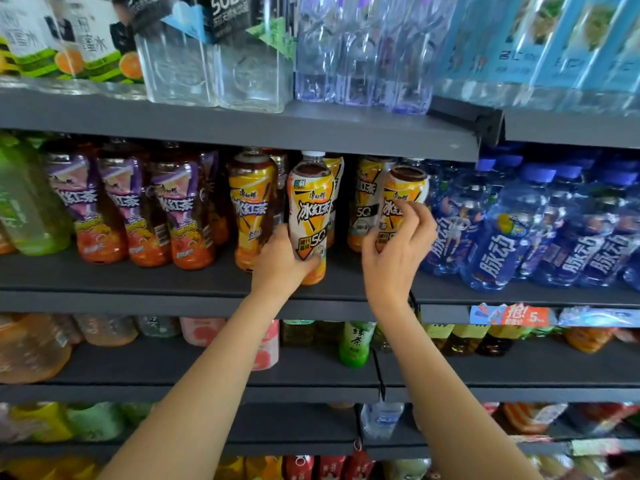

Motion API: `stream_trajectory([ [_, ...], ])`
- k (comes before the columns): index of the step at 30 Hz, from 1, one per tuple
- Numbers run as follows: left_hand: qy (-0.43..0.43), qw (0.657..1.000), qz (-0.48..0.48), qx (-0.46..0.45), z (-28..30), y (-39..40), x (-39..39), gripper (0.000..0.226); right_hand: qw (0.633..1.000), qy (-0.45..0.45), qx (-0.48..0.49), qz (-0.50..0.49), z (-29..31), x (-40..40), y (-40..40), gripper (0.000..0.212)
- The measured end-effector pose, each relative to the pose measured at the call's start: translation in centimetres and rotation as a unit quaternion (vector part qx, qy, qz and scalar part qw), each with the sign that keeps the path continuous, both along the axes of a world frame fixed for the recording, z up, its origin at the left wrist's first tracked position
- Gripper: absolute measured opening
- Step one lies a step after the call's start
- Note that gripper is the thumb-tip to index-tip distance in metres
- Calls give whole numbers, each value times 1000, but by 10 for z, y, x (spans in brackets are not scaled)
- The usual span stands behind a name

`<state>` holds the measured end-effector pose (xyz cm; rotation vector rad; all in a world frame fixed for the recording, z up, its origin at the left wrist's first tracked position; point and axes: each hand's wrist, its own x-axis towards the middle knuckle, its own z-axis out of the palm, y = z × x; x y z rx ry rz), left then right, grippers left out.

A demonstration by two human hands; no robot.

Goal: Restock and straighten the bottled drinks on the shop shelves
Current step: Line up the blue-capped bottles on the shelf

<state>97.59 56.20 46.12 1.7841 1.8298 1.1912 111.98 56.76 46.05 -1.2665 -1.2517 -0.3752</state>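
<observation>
On the grey middle shelf stands a row of iced tea bottles. My left hand grips the lower part of a white and orange iced tea bottle at the shelf's front. Further right, my right hand has its fingers curled on a second white and orange iced tea bottle, thumb and fingertips touching its label. Another bottle of the same kind stands between the two, further back.
Yellow-label tea bottles and purple-label ones stand to the left, blue drink bottles to the right. The upper shelf overhangs the bottle caps closely. Lower shelves hold more drinks.
</observation>
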Motion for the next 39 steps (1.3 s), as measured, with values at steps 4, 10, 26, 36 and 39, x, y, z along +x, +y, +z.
stream_trajectory([
  [4,-2,1000,4,-18,3,14,14,51,973,117,-194,30,-6,24,12,73],
  [10,18,1000,8,-20,3,22,18,49,941,128,-294,111,-10,39,21,57],
  [26,9,1000,2,7,-5,29,22,48,894,34,-394,209,9,42,33,48],
  [36,-6,1000,8,-11,-4,31,27,46,928,43,-353,112,0,14,29,65],
  [39,11,1000,6,-25,-3,31,27,43,930,59,-350,94,-2,10,27,64],
])
